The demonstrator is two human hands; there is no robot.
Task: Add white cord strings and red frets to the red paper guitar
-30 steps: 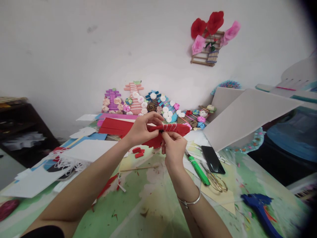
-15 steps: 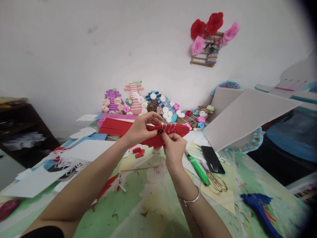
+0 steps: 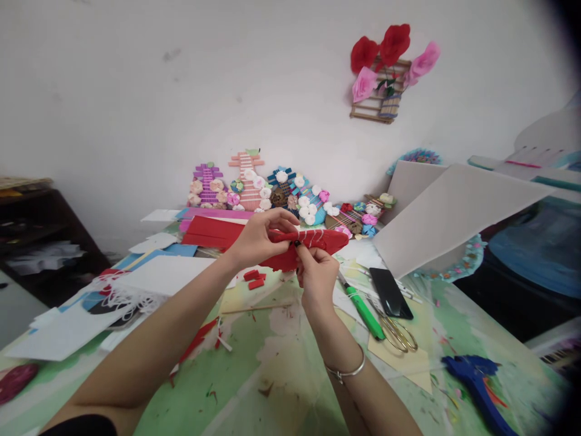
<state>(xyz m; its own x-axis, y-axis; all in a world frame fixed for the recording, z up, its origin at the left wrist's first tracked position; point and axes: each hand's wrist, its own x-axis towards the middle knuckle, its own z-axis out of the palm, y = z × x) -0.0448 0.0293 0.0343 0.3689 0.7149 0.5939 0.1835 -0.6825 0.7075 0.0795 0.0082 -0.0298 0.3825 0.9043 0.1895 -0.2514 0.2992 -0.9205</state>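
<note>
Above the right hand (image 3: pixel 318 275) and out past the left hand (image 3: pixel 262 237), a white-strung red piece (image 3: pixel 334 241), pinched by both.

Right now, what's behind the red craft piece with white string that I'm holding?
Past the red craft piece, round white flowers and a brown, string-crossed craft board partly show. What the piece covers cannot be seen.

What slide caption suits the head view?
Left hand holds red piece crossed by white cord, right hand at its near edge, above green-patterned table.
</note>
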